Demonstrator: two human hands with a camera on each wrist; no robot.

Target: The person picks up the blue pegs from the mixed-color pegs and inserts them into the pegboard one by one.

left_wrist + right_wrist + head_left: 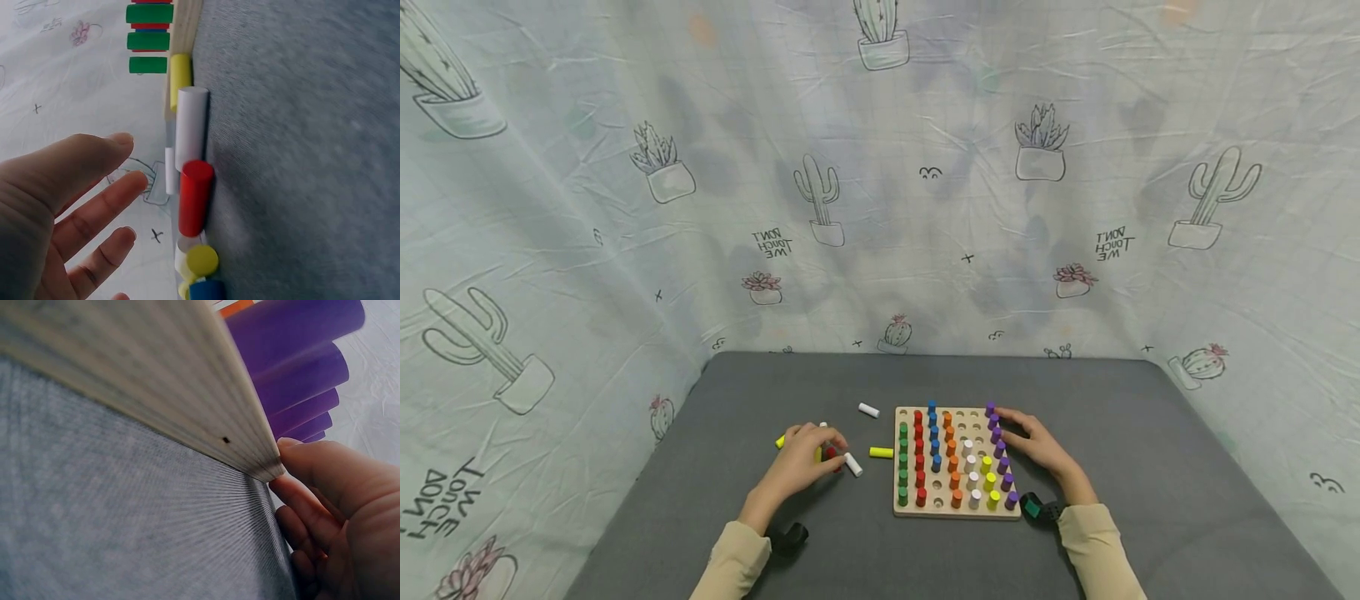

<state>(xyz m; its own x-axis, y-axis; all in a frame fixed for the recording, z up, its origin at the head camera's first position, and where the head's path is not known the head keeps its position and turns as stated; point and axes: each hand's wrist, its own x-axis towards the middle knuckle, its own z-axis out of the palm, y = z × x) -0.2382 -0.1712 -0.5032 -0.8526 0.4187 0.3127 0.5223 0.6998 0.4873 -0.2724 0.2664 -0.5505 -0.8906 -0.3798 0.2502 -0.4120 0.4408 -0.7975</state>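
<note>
My left hand (805, 454) hovers over loose pegs left of the pegboard, with fingers spread apart and nothing between thumb and fingertips in the left wrist view. Beside those fingers lie a red peg (196, 200) and a white peg (192, 128); yellow and blue peg (207, 290) ends show lower down. The wooden pegboard (955, 514) carries upright columns of green, red, blue, orange, white, yellow and purple pegs (1003, 467). At its far right corner, my right hand (1041, 446) holds the edge, thumb on the upper rim and index finger against the side.
Touching the pegboard's left side is a yellow peg (882, 453). Another white peg (868, 410) lies farther back on the grey table (820, 379). Black straps with devices (1041, 510) sit by the wrists. A cactus-print curtain (925, 250) hangs behind the table.
</note>
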